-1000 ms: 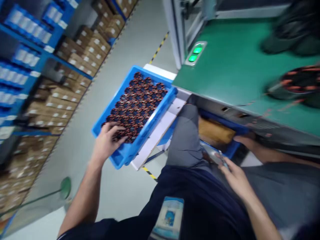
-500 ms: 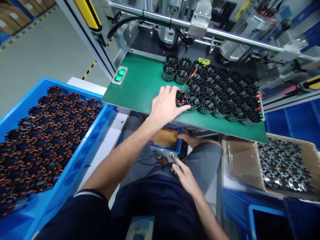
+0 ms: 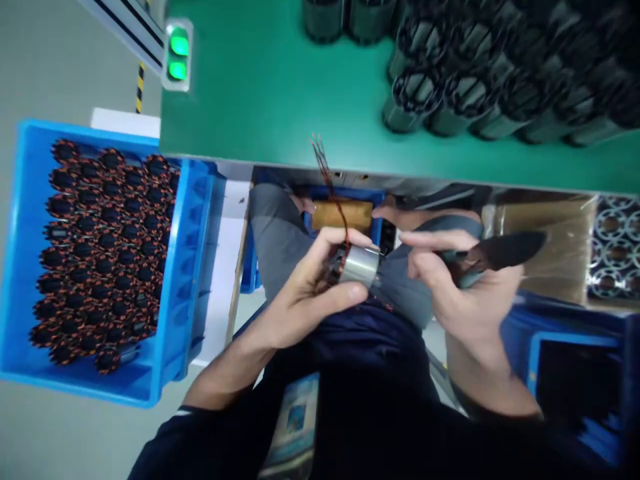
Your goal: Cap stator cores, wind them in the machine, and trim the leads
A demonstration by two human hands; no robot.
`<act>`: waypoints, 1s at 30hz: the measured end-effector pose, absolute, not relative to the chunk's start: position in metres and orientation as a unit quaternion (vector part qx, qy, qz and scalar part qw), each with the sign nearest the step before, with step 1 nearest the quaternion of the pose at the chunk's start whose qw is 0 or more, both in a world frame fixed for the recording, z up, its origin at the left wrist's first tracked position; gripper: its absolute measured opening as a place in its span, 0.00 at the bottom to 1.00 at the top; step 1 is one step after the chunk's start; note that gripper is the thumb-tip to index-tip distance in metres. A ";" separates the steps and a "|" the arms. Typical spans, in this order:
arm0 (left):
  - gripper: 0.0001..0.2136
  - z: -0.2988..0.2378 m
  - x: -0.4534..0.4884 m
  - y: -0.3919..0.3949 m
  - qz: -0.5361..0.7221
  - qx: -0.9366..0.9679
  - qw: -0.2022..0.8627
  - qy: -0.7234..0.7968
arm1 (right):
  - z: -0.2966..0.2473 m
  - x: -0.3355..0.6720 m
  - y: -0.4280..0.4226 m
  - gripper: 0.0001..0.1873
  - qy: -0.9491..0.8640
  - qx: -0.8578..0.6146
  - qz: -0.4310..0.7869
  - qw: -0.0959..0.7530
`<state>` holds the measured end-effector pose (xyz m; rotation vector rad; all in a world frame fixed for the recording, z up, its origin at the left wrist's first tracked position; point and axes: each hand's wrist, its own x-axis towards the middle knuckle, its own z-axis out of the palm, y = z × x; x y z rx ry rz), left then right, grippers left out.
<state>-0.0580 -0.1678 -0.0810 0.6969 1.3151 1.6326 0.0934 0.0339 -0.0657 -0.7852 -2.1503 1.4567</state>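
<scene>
My left hand [image 3: 305, 293] is wrapped around a motor stator [image 3: 361, 265], a silvery cylinder lying on its side above my lap. Dark insulation and copper windings show at its left end. Twisted reddish-brown lead wires [image 3: 334, 190] rise from it toward the green bench edge. To the right, my right hand [image 3: 465, 300] is closed on dark-handled pliers [image 3: 500, 253], slightly blurred; their jaws are largely hidden by my fingers. A short gap separates the right hand from the stator.
On the green bench [image 3: 250, 100] stand rows of unwound stator cores [image 3: 413, 100], with two green-lit buttons [image 3: 179, 57] at the left. A blue crate [image 3: 170, 267] holds many wound stators. Metal rings [image 3: 613, 253] lie in a carton at right. A wooden block [image 3: 343, 215] sits below.
My left hand has brought the wound stator from the bench down over my lap and tipped it sideways. My right hand has come up beside it with the pliers. The view has tilted downward.
</scene>
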 end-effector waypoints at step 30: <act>0.16 -0.108 -0.028 -0.159 0.738 0.105 0.236 0.623 | -0.066 0.102 0.004 0.12 -0.860 -0.139 0.491 0.003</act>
